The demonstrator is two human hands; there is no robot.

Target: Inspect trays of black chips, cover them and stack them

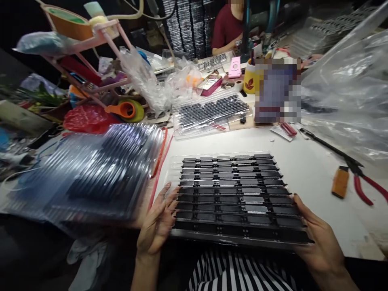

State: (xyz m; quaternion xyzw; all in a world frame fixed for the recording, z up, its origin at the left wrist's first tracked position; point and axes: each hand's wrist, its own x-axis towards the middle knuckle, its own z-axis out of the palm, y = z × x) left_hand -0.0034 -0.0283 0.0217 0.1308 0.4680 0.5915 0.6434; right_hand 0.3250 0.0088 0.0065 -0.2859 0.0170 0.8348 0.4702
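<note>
A shallow, clear plastic tray (174, 167) is held over the front edge of the table, its near side tilted down toward the person's body. It carries matte black rectangular pieces (224, 182) with fine comb-like edges, laid end to end in parallel rows; a few on the right half reflect light as grey. The nearest row shows bare black with small dots.

The left hand (158, 220) holds the left edge, fingers slightly apart and curled against the rim. The right hand (321, 238) holds the right edge, one fingertip on the rim; the other fingers are hidden, and whether they are spread or together cannot be told.

The table has a smooth white top (321, 182). A blurred, glossy stack of clear ridged trays (100, 173) lies to the left. Beyond the held tray lies a second clear tray of dark strips (212, 113). To the right lie long-nosed pliers with red handles (353, 166) and a small orange block (340, 182), near crumpled transparent sheeting (348, 85).

Farther back stand a yellow cup with a red leaf print (249, 76) and a cluttered pale pink rack (104, 30). A person in a dark red shirt (228, 26) is beside tall, glinting stacks (188, 28) in the dim background.
</note>
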